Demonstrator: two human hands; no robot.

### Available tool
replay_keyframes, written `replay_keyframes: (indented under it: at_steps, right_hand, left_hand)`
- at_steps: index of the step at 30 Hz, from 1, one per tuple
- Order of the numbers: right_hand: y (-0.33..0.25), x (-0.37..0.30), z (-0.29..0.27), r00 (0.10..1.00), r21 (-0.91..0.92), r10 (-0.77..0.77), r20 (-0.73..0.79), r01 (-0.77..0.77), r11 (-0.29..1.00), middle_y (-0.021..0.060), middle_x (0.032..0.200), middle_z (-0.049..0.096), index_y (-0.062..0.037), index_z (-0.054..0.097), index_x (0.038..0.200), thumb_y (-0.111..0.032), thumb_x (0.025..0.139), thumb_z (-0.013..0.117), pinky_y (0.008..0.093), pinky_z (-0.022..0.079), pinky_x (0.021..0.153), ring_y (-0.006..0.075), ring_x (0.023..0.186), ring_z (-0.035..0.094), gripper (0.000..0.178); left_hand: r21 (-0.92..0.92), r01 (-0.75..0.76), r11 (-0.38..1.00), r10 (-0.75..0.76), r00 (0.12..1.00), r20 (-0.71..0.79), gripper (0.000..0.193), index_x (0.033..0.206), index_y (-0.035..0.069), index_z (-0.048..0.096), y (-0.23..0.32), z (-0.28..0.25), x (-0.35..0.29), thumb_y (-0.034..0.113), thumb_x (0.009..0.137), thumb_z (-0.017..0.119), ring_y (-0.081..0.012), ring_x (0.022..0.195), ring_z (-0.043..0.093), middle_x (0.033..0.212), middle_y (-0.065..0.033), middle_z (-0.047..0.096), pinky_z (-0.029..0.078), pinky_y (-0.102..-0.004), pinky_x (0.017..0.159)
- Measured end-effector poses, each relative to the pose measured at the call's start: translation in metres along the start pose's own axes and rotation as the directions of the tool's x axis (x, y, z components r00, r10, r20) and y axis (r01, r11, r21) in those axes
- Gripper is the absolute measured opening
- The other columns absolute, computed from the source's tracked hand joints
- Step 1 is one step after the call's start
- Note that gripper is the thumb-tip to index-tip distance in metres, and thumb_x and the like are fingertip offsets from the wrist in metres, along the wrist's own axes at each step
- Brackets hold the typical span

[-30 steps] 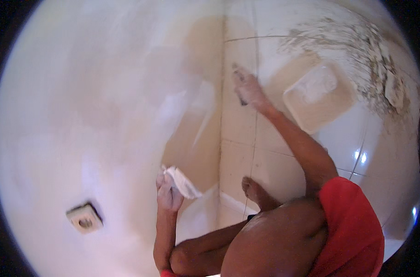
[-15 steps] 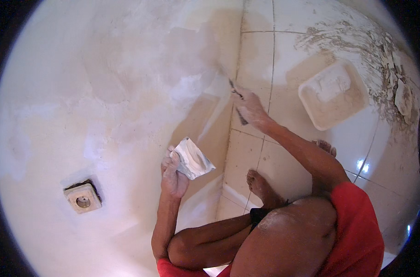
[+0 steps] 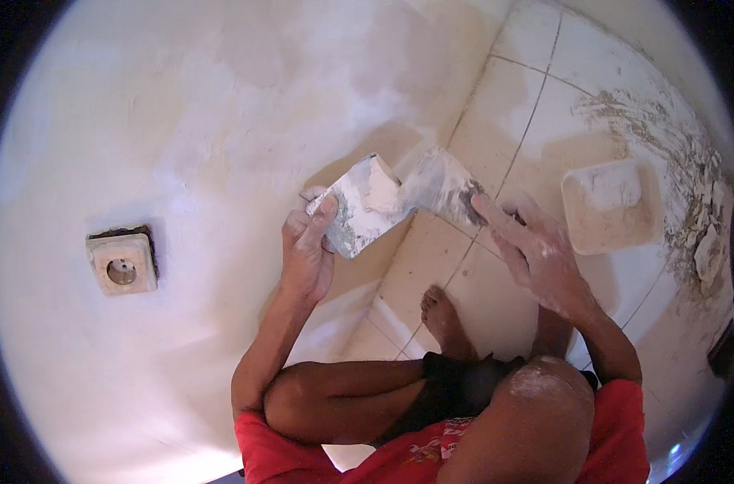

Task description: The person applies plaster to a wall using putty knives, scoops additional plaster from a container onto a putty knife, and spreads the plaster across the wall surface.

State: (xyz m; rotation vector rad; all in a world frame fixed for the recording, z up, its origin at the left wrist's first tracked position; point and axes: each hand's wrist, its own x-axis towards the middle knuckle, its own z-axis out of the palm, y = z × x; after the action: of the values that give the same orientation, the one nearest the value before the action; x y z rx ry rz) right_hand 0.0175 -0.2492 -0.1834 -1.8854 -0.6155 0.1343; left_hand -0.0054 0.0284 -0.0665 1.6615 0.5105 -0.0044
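My left hand (image 3: pixel 309 246) is closed on a flat, squarish plate smeared with white putty (image 3: pixel 359 206), thumb on its face and fingers behind. A thick lump of putty (image 3: pixel 380 189) sits toward the plate's far right edge. My right hand (image 3: pixel 540 254) grips a putty knife (image 3: pixel 443 185), its wide blade streaked white. The blade's edge meets or overlaps the right edge of the plate; whether they touch I cannot tell. White dust coats the fingers of both hands.
Left of me rises the wall (image 3: pixel 222 105) with patchy filler and a loose power socket (image 3: pixel 122 262). A plastic tub (image 3: pixel 613 230) holding white putty stands on the tiled floor (image 3: pixel 512 105). Scraped debris (image 3: pixel 697 210) lies beyond it. My bare foot (image 3: pixel 443 319) rests near the wall.
The right hand has drawn the putty knife back from the wall and brought its blade to the plate. My left hand has raised and turned the plate toward it. The view has shifted.
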Motion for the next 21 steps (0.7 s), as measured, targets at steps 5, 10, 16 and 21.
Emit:
replay_keyframes:
  at_steps: [5,10,16,21]
  right_hand:
    - [-0.032,-0.002,-0.018,0.981,-0.256,-0.176,0.081,0.191,0.948,0.0119,0.091,0.050,-0.0103,0.054,0.130,-0.002,0.074,0.062,0.0407,0.045,0.071,0.0295,0.083,0.055,0.058]
    - [-0.034,-0.007,-0.011,0.975,-0.466,-0.128,0.180,0.199,0.862,0.0122,0.095,0.050,-0.0111,0.051,0.133,-0.004,0.072,0.062,0.0402,0.044,0.069,0.0292,0.089,0.055,0.062]
    - [0.023,-0.013,0.013,0.978,-0.025,0.091,0.187,-0.088,0.996,0.0094,0.083,0.055,-0.0065,0.052,0.130,-0.019,0.088,0.056,0.0332,0.046,0.064,0.0216,0.074,0.059,0.044]
    - [0.054,0.038,0.046,0.902,0.767,0.381,0.202,-0.388,0.511,-0.0043,0.080,0.044,-0.0023,0.044,0.138,-0.022,0.094,0.052,0.0237,0.041,0.065,0.0066,0.072,0.043,0.048]
  left_hand:
    - [0.090,-0.016,0.996,0.017,1.000,-0.014,0.019,0.105,0.006,0.049,0.006,0.004,-0.003,0.019,0.095,0.058,-0.0048,0.073,0.056,0.089,-0.0001,0.059,0.046,-0.0217,0.061]
    - [0.126,-0.058,0.990,0.064,0.997,-0.048,0.019,0.103,0.004,0.050,0.010,0.017,-0.008,0.018,0.094,0.058,-0.0086,0.086,0.057,0.093,-0.0019,0.058,0.048,-0.0245,0.074]
    - [0.214,-0.196,0.957,0.219,0.972,-0.090,0.018,0.103,0.004,0.050,0.022,0.014,-0.012,0.017,0.094,0.058,-0.0107,0.089,0.058,0.097,-0.0043,0.059,0.049,-0.0272,0.079]
    - [0.101,-0.236,0.967,0.249,0.957,-0.148,0.017,0.102,0.004,0.048,0.025,0.018,-0.011,0.013,0.093,0.060,-0.0088,0.084,0.057,0.090,-0.0025,0.056,0.047,-0.0243,0.076]
